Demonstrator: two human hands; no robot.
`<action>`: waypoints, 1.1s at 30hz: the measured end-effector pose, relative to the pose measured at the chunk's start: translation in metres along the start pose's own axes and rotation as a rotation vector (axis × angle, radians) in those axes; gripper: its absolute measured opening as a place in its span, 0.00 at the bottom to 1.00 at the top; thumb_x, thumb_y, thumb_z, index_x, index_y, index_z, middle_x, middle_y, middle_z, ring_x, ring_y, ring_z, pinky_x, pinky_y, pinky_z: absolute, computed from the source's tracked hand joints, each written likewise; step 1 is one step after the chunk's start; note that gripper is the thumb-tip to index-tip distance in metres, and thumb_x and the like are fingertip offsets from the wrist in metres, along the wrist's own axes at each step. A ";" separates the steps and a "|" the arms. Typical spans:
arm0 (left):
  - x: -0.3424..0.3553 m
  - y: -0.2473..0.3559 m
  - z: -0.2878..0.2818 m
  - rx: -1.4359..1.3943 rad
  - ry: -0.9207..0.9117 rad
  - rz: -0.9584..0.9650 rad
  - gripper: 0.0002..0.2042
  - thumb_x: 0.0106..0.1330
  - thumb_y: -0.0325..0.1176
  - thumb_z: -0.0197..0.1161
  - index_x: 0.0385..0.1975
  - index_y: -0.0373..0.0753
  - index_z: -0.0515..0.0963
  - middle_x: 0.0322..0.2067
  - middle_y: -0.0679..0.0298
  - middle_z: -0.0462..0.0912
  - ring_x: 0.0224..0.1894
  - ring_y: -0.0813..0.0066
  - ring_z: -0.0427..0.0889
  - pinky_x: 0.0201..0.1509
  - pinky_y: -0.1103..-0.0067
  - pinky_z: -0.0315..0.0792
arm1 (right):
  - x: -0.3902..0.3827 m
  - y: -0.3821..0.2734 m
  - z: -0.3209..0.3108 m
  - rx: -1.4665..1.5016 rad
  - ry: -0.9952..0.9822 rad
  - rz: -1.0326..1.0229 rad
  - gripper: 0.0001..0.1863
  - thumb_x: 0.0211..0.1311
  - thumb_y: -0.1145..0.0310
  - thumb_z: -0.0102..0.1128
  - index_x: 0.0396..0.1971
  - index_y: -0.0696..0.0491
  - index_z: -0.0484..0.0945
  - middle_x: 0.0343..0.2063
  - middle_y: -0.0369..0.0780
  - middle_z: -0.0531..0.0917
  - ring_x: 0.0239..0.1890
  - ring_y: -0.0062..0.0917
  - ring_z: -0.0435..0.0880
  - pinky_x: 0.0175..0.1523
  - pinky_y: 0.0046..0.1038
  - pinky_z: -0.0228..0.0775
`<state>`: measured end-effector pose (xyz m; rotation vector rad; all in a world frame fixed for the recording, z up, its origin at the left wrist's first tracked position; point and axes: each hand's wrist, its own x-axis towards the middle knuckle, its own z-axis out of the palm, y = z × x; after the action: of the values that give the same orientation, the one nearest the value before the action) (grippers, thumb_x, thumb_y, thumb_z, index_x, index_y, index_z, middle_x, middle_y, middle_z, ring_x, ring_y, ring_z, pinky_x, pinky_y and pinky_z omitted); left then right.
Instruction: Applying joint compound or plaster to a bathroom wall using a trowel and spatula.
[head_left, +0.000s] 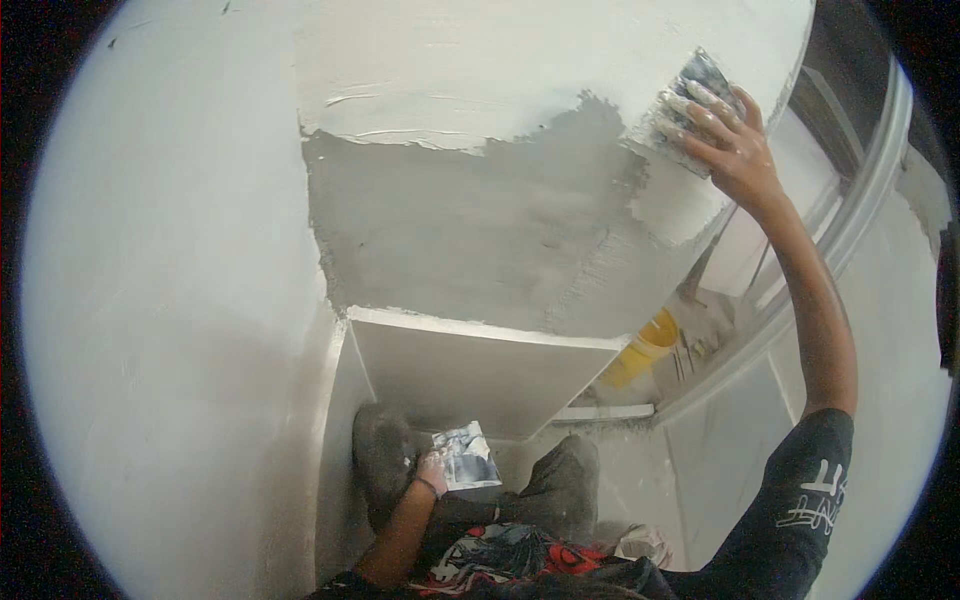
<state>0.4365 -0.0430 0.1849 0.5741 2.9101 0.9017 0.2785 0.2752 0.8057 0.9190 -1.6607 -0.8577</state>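
Note:
My right hand (740, 150) is raised at the upper right, its white-smeared fingers pressing a flat metal putty blade (706, 72) against the wall. Around that blade is wet white putty (682, 198), bordering a bare grey patch (450, 225) of wall. Smooth white putty (420, 60) covers the wall above the patch, with a ragged lower edge. Down near my knees, my left hand (430, 472) grips a second putty blade (472, 468) by its side. A lump of white putty sits on that one.
A tiled ledge front (470, 370) runs under the grey patch, close to my knees. The plain white wall (170, 250) meets it at the left. Beyond the right edge are a yellow bucket (645, 348) and a pale curved frame (865, 205) behind my right arm.

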 end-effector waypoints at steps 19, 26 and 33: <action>0.001 0.032 -0.024 0.210 -0.028 -0.121 0.29 0.50 0.32 0.51 0.57 0.40 0.58 0.50 0.54 0.69 0.51 0.60 0.68 0.56 0.72 0.60 | 0.241 -0.133 -0.017 0.191 0.420 -0.313 0.10 0.57 0.63 0.44 0.37 0.34 0.72 0.50 0.27 0.69 0.55 0.24 0.65 0.65 0.43 0.41; -0.011 0.045 -0.042 0.099 0.075 -0.049 0.23 0.51 0.32 0.51 0.50 0.38 0.65 0.43 0.57 0.74 0.45 0.61 0.73 0.51 0.72 0.64 | 0.260 -0.142 -0.003 0.133 0.387 -0.319 0.12 0.53 0.65 0.49 0.38 0.35 0.72 0.51 0.27 0.68 0.55 0.24 0.65 0.65 0.43 0.41; -0.002 0.038 -0.034 0.004 -0.064 -0.118 0.24 0.53 0.35 0.52 0.52 0.38 0.64 0.48 0.55 0.71 0.50 0.62 0.70 0.56 0.74 0.61 | 0.162 -0.106 0.003 0.140 0.290 -0.193 0.15 0.47 0.67 0.55 0.37 0.34 0.75 0.52 0.25 0.68 0.58 0.21 0.60 0.66 0.41 0.40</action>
<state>0.4461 -0.0331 0.2342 0.4178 2.8549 0.8467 0.2611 0.0841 0.7815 1.2548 -1.4093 -0.7029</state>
